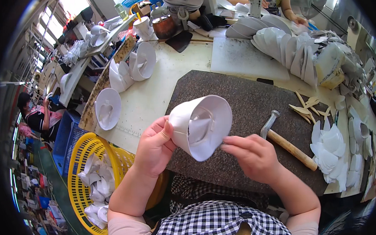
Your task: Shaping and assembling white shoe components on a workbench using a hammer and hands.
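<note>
My left hand (154,140) grips a white, stitched, curved piece (180,123) that looks like a shoe upper, thumb on its outer side. Its wide rim and hollow inside face up and to the right, over the dark stone slab (211,85). Beside its lower right edge is my right hand (253,156), fingers stretched out and their tips at the rim; the thumb is mostly hidden. On the slab to the right lies a hammer (291,148) with a wooden handle, its metal head pointing away from me.
Similar white pieces (108,108) stand at the table's left. A yellow basket (75,181) of white pieces is at my left. Stacked white parts (285,50), yellowish strips (307,106) and white cutouts (330,149) lie right. Across the table, a person's arm (290,12) shows.
</note>
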A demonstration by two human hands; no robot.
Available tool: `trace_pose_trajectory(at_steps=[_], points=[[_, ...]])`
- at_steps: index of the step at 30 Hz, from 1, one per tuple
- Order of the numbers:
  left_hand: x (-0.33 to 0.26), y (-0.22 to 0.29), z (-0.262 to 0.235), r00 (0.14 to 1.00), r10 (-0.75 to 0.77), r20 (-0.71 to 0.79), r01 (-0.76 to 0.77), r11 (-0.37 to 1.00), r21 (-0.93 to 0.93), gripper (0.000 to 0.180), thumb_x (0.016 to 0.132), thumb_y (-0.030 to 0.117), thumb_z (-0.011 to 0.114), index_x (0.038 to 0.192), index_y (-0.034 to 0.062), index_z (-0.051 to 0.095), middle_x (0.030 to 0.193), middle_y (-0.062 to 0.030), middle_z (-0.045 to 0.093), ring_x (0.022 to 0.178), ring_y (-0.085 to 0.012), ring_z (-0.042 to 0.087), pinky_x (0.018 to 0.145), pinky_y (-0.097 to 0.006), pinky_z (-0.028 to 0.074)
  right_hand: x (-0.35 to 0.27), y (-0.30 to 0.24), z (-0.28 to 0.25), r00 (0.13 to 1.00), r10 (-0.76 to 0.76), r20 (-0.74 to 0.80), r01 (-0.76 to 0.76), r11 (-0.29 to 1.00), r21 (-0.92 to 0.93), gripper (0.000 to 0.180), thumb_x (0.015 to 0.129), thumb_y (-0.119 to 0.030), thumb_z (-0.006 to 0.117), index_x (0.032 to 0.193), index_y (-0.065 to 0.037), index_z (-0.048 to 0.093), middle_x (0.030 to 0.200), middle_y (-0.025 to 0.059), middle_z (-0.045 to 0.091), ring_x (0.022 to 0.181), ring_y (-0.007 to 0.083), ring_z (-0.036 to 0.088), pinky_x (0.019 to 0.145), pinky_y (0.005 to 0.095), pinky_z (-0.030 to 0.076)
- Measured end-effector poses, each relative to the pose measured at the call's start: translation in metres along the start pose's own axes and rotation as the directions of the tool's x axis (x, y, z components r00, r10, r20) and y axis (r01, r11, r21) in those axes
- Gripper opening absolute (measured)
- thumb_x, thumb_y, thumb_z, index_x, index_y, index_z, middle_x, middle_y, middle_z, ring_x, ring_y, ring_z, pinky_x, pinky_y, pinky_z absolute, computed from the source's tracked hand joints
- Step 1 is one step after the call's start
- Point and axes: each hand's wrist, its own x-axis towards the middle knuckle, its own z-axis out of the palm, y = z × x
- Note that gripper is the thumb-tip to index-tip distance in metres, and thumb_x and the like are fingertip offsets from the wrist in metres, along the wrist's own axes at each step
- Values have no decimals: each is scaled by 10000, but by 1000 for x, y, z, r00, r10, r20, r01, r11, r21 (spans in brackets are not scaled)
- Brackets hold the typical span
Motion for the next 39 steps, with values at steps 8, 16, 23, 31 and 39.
trace_pose_trajectory(at_steps=[8, 16, 23, 31, 39], points=[[-3, -15, 2, 991, -127, 46, 132, 983, -131, 362, 978, 253, 501, 1197, -35, 505, 1088, -108, 619, 1019, -196, 602, 935, -349, 465, 59, -10, 21, 913, 30, 407, 75, 968, -238, 370, 712, -90, 638, 1078, -46, 656, 1016, 97, 594, 775, 204, 586, 647, 299, 508], [18, -30, -41, 964, -256, 65, 254, 826, -503, 247, 979, 163, 445, 1119, -7, 555, 919, -100, 644, 775, -195, 626, 713, -331, 513, -11, -19, 52, 928, 310, -209, -218, 902, 372, 111, 769, -10, 724, 787, -107, 674, 1054, 44, 489, 771, 83, 542, 613, 215, 453], [19, -28, -23, 967, -254, -35, 243, 951, -191, 266, 946, 172, 478, 1063, -39, 591, 920, -109, 667, 780, -167, 629, 743, -302, 508, -14, 0, 23, 781, 613, -118, -519, 742, 425, 119, 775, -84, 748, 825, -57, 644, 1090, 57, 494, 935, 128, 538, 703, 236, 490], [68, -38, -21, 900, -433, 41, 422, 893, 159, 260, 934, 112, 498, 1145, -26, 561, 870, -54, 628, 732, -112, 578, 674, -262, 484, -30, -8, 32, 876, -346, 336, 422, 887, -189, 127, 784, -168, 620, 901, -120, 620, 1082, 18, 587, 1043, 137, 533, 989, 394, 424], [35, -33, -7, 613, 286, 736, -727, -160, 668, 456, 775, 210, 708, 1172, 60, 543, 1033, -54, 587, 1028, -243, 552, 925, -384, 362, -28, -6, 42, 971, -44, 233, 141, 897, -420, 211, 776, -191, 605, 969, -109, 632, 906, 1, 565, 992, 160, 524, 997, 430, 385]])
